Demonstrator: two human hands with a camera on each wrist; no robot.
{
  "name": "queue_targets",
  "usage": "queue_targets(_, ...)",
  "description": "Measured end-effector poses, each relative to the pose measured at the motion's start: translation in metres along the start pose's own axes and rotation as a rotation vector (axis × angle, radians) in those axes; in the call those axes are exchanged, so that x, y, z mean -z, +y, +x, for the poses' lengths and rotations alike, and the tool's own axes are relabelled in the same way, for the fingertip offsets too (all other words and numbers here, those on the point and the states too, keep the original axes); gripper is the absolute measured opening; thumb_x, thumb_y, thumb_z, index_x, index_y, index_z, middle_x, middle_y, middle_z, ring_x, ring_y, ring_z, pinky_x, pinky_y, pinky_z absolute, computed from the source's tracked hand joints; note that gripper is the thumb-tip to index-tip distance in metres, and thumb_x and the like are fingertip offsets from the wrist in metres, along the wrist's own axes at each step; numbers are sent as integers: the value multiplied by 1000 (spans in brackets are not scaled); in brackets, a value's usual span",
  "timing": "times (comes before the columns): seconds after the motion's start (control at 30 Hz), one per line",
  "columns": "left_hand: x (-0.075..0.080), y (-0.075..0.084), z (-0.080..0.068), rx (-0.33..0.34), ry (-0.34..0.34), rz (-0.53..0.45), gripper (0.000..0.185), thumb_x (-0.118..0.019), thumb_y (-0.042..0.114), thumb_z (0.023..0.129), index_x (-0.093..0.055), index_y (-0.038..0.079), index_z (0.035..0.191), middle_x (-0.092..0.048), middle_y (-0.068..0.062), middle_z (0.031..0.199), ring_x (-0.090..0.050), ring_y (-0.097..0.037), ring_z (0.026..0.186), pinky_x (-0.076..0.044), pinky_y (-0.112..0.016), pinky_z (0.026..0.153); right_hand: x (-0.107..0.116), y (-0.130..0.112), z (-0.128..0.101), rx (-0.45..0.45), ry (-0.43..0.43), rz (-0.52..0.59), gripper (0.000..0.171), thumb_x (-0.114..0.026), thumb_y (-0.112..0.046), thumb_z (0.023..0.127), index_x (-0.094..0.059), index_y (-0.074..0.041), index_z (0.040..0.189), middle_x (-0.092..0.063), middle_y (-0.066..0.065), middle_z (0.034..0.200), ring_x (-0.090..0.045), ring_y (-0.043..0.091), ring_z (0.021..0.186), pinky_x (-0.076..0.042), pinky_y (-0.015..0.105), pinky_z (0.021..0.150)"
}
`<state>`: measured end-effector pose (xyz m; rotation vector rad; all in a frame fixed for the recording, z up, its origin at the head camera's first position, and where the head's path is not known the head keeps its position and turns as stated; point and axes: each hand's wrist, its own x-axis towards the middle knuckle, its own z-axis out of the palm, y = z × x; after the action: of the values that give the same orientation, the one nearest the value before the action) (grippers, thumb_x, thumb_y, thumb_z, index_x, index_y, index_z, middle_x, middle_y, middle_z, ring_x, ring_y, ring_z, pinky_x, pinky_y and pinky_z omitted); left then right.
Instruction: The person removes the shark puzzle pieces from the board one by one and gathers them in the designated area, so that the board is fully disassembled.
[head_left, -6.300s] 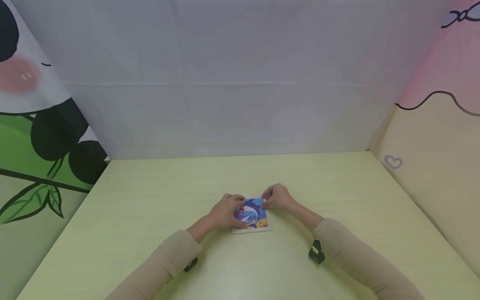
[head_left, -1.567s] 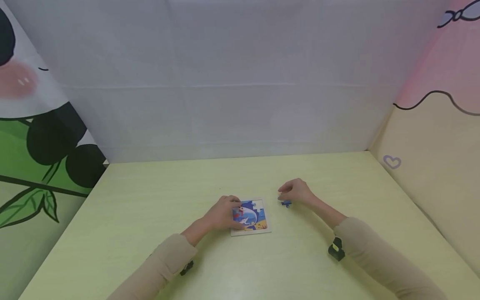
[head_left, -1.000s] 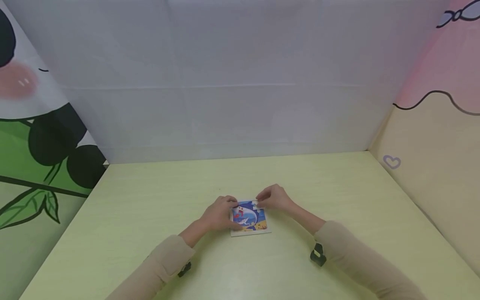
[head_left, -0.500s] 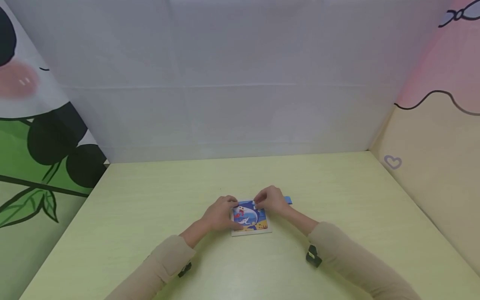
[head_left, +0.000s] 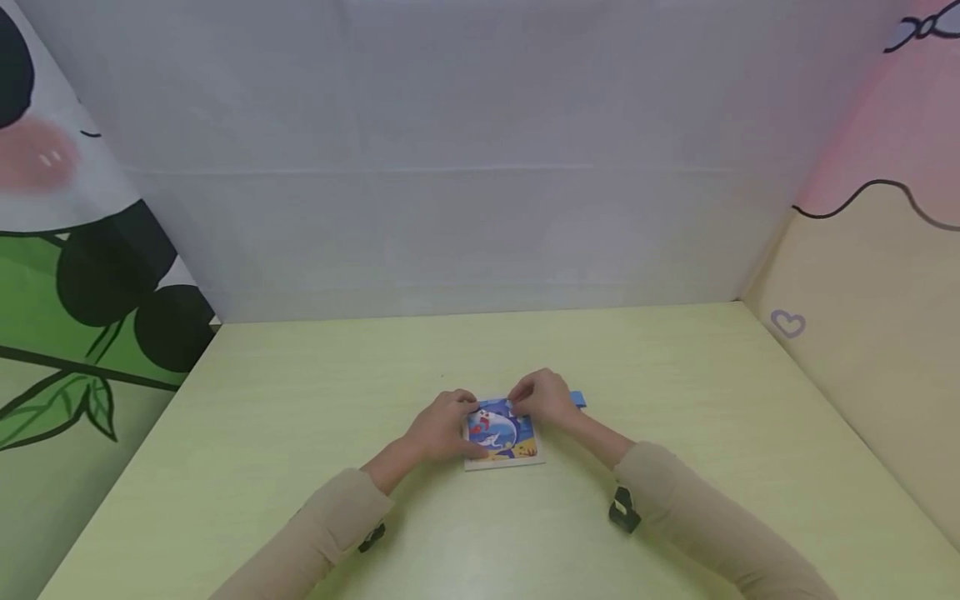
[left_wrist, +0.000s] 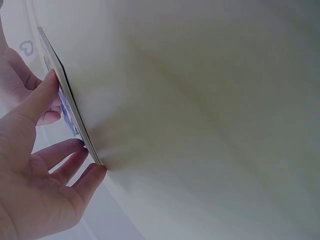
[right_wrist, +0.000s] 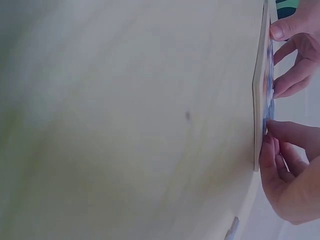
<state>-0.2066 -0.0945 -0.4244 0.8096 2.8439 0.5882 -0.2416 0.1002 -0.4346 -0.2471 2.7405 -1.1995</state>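
Between left hand (head_left: 444, 427), gripping it widely, and right hand (head_left: 546, 397), pinching a blue piece (right_wrist: 265, 123), the near-square puzzle (head_left: 501, 435) lies flat, yellow edge nearest the person

Head cam: even, muted light; faint sheen on tabletop (head_left: 480, 542) nearside of L hand (head_left: 442, 429), soft shadow below it. Wrist cams: dimmer, hazy; blurry shadow beside L fingertips (left_wrist: 100, 172).

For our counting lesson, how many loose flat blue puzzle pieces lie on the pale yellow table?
1: the piece, beyond the right hand, right of the square white-edged jigsaw puzzle; that hand may hide others.
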Motion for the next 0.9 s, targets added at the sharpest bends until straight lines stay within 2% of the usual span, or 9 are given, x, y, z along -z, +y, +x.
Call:
queue_targets(0.5,-1,-2,-2,18,-12,-16,70,-78,37,67,-56,-6,117,-52,-12,120,-46,-29,109,-41,-38,92,-1,-2,3,-58,-59,112,18,-74,-6,70,-72,-5,87,-69,5,80,-62,13,71,-51,25,68)
queue_targets(0.9,0,1,-4,27,1,-41,68,-78,35,68,-56,-6,117,-51,-13,120,-46,-30,110,-40,-39,93,1,-4,1,-40,-79,180,16,-72,-3,72,-70,-2,88,-68,6,79,-61,13,68,-52,25,65)
